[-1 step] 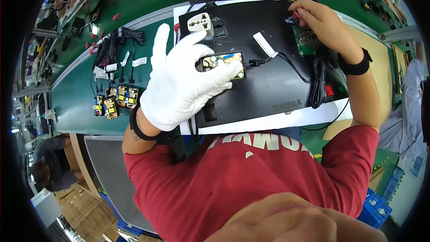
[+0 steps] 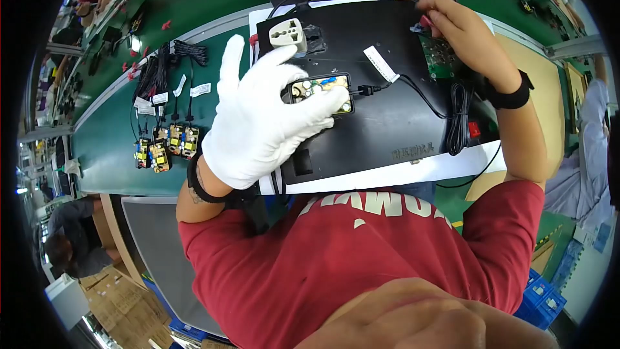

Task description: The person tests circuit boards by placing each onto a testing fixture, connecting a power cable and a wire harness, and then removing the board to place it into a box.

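My left hand (image 2: 258,123) wears a white glove. Its thumb and fingers grip a small open black adapter case (image 2: 321,94) that lies on a black fixture (image 2: 387,136). A circuit board with yellow and blue parts shows inside the case. A black cable (image 2: 420,94) runs from the case to a coiled bundle (image 2: 458,119) on the right. My right hand (image 2: 465,35) is bare and wears a black wrist strap. Its fingertips pinch a small red piece (image 2: 423,22) at the top edge of a green circuit board (image 2: 439,55). A white socket block (image 2: 287,32) sits on the fixture's upper left.
Several small boards with black leads (image 2: 161,148) and white tags lie on the green bench (image 2: 116,142) to the left. Another person (image 2: 71,239) crouches by cardboard boxes at lower left. Blue crates (image 2: 542,297) stand at lower right. A person's sleeve (image 2: 591,148) shows at the right edge.
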